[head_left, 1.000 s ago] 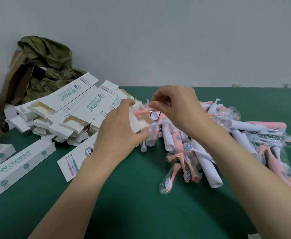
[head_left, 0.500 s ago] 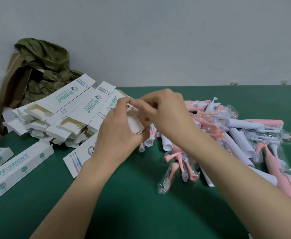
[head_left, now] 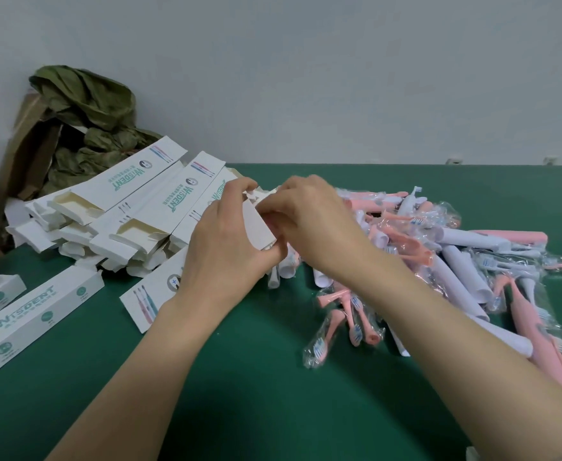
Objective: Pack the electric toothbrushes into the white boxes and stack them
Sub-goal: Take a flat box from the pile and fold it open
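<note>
Head view: A person's left hand [head_left: 226, 251] wraps round a white box [head_left: 260, 224] held just above the green table [head_left: 239, 387], thumb under its near end, while the right hand [head_left: 309, 221] pinches the small end flap [head_left: 255, 196] at the box's far end. The step in hand appears to be closing the box; whether a toothbrush already lies inside cannot be told, as the fingers cover the opening. The next move likely calls for tucking the flap squarely into the slot without creasing the thin card, then setting the box with the closed boxes [head_left: 36, 314] at the left edge.

Loose electric toothbrushes [head_left: 456, 257], pink and white, many in clear wrap, lie heaped just beside the right forearm. A pile of open boxes [head_left: 129, 207], flaps up, sits behind the left hand, and one more box [head_left: 146, 297] lies flat under the left wrist.

The table is covered in dark green and runs back to a plain pale wall [head_left: 306, 78]. In the far left corner, crumpled olive cloth [head_left: 86, 114] spills from a brown carton [head_left: 16, 168].
</note>
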Demonstrator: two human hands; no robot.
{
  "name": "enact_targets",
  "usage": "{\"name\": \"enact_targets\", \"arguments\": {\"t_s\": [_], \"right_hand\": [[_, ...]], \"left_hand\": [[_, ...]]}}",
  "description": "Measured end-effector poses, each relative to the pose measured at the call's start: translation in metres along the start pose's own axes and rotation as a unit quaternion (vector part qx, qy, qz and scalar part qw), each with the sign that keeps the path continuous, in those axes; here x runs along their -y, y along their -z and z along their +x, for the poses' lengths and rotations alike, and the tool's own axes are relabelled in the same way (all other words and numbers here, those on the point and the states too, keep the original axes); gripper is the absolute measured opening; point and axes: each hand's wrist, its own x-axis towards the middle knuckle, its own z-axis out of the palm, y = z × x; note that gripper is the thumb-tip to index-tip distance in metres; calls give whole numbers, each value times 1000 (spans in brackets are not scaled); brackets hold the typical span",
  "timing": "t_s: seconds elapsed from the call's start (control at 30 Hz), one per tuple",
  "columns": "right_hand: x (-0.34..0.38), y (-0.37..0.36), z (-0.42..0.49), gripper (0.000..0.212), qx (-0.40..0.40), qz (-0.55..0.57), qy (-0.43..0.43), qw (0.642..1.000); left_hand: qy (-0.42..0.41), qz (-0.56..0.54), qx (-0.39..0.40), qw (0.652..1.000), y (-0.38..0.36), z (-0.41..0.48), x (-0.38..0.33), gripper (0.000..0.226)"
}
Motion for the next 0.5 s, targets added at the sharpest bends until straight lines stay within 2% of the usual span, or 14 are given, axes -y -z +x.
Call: {"name": "enact_targets", "arguments": {"t_s": [0.07,0.13,0.2,0.23,0.3,0.37,0.43,0.5], "right_hand": [[-6,10,2,21,46,45,26,998],[-17,26,3,15,51,129,-8,990],[-32,38,2,8,68,152,-37,985],[-38,40,0,6,101,123,-42,986],[-43,38,-4,1,219,36,-58,973],[-44,26,-9,12,323,-49,-76,942],[-44,11,-14,23,373,-116,-99,915],[-44,1,-17,23,381,-145,-118,905]], "left_hand": [[-3,2,5,1000,0,0,1,64],[-5,1,6,1000,0,0,2,65],[-5,3,8,1000,1,0,4,66],[-5,5,8,1000,0,1,5,66],[-5,9,7,1000,0,1,6,66],[-7,13,4,1000,0,1,7,65],[-8,13,4,1000,0,1,7,66],[-9,11,6,1000,-1,0,7,66]]}}
